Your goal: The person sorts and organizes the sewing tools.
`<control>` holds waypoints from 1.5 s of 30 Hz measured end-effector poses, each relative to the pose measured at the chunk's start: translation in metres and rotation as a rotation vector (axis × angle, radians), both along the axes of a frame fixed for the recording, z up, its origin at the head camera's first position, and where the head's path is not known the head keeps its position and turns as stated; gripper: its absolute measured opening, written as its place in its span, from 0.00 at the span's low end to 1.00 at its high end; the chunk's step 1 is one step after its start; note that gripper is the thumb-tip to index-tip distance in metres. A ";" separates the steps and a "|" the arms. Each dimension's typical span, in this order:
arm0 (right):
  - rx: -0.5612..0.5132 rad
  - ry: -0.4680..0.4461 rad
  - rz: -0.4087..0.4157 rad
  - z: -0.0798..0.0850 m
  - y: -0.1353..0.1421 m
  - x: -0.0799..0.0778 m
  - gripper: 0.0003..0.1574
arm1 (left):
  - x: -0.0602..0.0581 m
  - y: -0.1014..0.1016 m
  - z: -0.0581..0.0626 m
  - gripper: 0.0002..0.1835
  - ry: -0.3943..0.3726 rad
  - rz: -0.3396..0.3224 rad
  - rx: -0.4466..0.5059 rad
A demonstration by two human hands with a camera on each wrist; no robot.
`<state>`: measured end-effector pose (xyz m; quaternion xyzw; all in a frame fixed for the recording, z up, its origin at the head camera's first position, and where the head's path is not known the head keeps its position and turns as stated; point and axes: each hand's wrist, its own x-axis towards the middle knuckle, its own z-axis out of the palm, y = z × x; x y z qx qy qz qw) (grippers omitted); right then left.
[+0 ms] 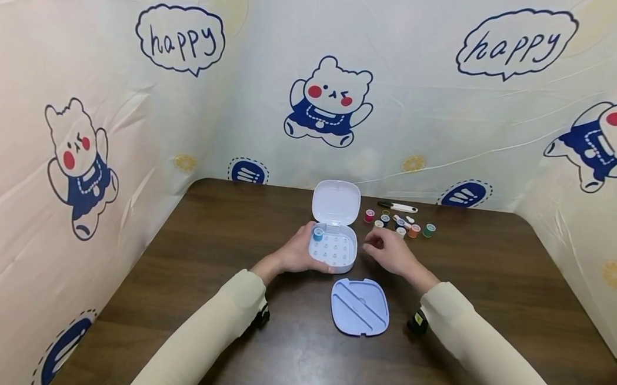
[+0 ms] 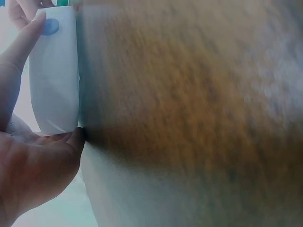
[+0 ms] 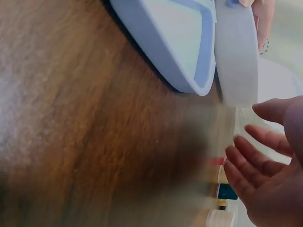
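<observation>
left of centre in the head view, the left hand grips a white box on the brown surface, fingers curled round its left side and thumb along the front; the left wrist view shows a digit on a blue button, upper left of that frame. a blue spool stands in the box's upper left corner, just beside those fingers, with rows of pegs around. the open lid rises above. lower, right of centre, lies a pale blue tray. a red spool sits up and left of the right hand, whose fingers are loosely bent, thumb apart, near the box's right wall. above it lies a black-and-white tool; farther right stand orange and green spools.
</observation>
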<state>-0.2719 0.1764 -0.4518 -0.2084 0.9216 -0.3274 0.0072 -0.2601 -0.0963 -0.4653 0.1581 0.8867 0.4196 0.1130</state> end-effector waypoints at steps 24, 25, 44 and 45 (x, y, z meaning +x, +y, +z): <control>-0.137 -0.126 -0.270 -0.013 0.008 -0.016 0.39 | 0.000 -0.001 -0.001 0.66 -0.002 0.002 -0.003; -0.143 -0.121 -0.267 -0.014 0.007 -0.017 0.39 | 0.000 -0.001 -0.001 0.66 -0.005 0.001 -0.003; -0.074 0.006 -0.292 -0.019 0.000 -0.029 0.20 | 0.003 0.000 0.002 0.67 0.008 -0.017 0.030; -0.069 0.011 -0.298 -0.019 -0.001 -0.029 0.19 | 0.003 0.000 0.002 0.67 0.009 -0.015 0.030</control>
